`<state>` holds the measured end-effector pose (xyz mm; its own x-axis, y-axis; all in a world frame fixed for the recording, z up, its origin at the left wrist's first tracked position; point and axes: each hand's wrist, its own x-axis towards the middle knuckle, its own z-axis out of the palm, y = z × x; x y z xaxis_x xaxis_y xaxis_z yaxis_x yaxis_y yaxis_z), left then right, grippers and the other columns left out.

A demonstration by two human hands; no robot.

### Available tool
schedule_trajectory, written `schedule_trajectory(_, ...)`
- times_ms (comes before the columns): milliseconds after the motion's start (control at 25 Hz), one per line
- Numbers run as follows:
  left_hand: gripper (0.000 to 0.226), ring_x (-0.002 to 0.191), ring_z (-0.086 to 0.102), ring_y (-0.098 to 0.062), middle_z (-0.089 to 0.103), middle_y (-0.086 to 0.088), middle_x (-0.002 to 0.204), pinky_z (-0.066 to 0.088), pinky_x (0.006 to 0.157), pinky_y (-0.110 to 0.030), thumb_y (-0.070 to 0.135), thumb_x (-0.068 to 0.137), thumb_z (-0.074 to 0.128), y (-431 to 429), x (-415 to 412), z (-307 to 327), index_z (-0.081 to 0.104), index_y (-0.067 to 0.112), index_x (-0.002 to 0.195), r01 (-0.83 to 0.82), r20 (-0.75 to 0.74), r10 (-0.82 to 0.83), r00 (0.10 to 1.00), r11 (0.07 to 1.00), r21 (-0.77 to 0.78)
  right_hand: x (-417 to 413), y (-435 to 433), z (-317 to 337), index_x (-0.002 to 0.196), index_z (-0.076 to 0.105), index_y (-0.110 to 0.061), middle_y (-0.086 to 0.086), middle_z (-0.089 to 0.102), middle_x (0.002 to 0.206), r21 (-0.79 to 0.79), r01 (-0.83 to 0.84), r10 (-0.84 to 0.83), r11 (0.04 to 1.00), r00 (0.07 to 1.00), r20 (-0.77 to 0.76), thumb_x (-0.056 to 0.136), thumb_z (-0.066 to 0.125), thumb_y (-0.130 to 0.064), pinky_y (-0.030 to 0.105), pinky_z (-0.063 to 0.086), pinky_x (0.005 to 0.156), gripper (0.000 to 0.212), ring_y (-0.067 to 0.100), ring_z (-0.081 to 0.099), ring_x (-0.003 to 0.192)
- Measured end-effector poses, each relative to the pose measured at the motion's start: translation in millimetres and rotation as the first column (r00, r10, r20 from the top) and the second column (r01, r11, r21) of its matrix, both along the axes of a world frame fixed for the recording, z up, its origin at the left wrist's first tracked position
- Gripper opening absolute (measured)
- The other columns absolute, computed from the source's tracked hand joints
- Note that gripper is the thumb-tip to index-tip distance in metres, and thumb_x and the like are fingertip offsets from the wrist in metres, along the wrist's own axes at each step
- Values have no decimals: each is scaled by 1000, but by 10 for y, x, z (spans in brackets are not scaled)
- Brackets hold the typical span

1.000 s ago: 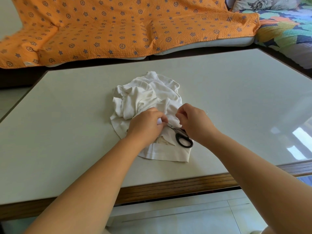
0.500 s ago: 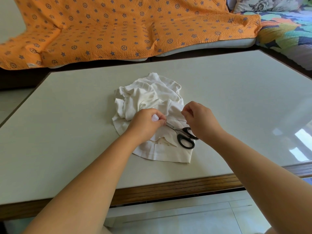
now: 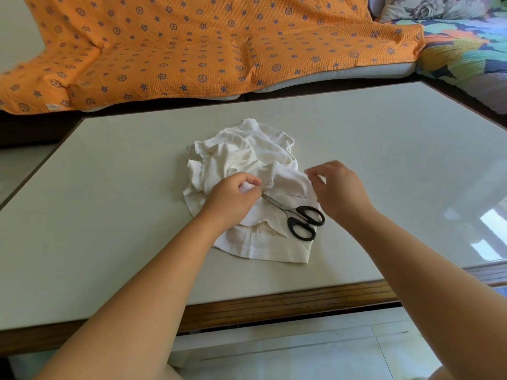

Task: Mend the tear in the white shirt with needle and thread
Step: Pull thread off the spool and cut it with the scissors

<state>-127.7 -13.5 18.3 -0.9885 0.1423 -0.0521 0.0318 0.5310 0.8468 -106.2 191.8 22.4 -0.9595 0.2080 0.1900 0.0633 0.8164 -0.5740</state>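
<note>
Head view: shows a shirt (image 3: 247, 157) heaped mid-bench (image 3: 109, 215), hem toward the near edge. Looks soft, light and limp. Will likely bunch and slide on the smooth top, so best pinched close beside the tear and held taut, not taken by a loose edge. Cannot make out the tear itself.

Shows the left hand (image 3: 233, 200) on the heap's near-left side, fingers (image 3: 251, 180) curled round a white fold. Shows the right hand (image 3: 341, 187) raised by the heap's right side, fingers (image 3: 312, 175) bent and blurred; cannot tell whether pinching thread or nothing.

Finds a needle (image 3: 296, 195) on the cloth between the hands, apart from both. Thin, slick and easily lost against white; best taken by the shaft between fingertip and thumb.

Finds scissors (image 3: 277, 202) resting on the shirt, blades toward the left hand, black loops toward the near right.

Against half a second back: has drawn the right hand a little rightward off the needle, baring both scissor loops. Keeps the left hand, needle and shirt in place.
</note>
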Motion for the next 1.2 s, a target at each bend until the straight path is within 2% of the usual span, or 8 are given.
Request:
schedule_trajectory(120,26,83,58,-9,65,3,101,49,75,-23,23,99,46,41,40,57,61,26,121,-10,70,0,998,991,137,88,12,133,118,65,-20,0,62,116,-36,62,-66,997,992,-107,98,49,-18,26,37,69,26,16,55,78)
schedule_trajectory(280,24,76,64,-12,66,1,101,53,62,-22,23,104,44,56,130,72,53,25,127,-14,39,7,999,984,177,275,-85,212,103,68,-26,-5,72,82,-136,-74,87,988,992,90,93,50,-17,29,51,62,22,14,63,63)
schedule_trajectory(480,16,60,51,-8,66,6,92,44,58,-22,22,101,50,57,263,123,57,23,116,47,11,-49,999,987,153,438,-129,82,110,69,-23,-3,66,108,155,-196,154,968,957,244,94,53,-20,30,49,74,23,18,60,89)
schedule_trajectory(720,13,61,50,-4,63,8,84,41,60,-19,26,101,51,28,460,171,60,21,108,54,20,-58,998,988,141,548,-162,-17,119,61,-21,1,59,109,171,-190,135,967,948,290,88,62,-18,34,50,81,31,22,59,95)
schedule_trajectory(880,27,49,44,-6,59,6,75,40,59,-26,39,101,50,-46,532,205,56,19,84,-20,34,16,999,993,119,617,-101,99,113,61,-22,3,67,98,-207,-77,143,975,933,330,83,69,-19,28,51,67,31,17,63,81)
schedule_trajectory(1000,35,40,36,-4,67,5,74,34,46,-19,47,97,54,-64,630,247,64,17,82,-13,95,0,996,990,141,742,-10,266,112,63,-18,10,72,93,-579,-18,251,815,911,326,86,70,-12,25,52,66,28,15,63,72)
schedule_trajectory(1120,39,43,30,-8,77,8,89,28,43,-18,58,91,57,56,743,312,69,23,104,20,254,-101,962,952,304,893,-70,346,111,62,-15,13,73,97,-676,-73,333,734,905,264,85,69,-7,27,53,69,27,15,64,72)
schedule_trajectory(1200,38,45,30,-9,73,11,69,28,42,-19,51,95,56,165,790,310,69,17,105,30,266,-131,955,935,354,952,-180,310,106,61,-17,9,74,94,-618,-127,340,776,909,239,83,72,-9,27,55,69,26,13,65,70)
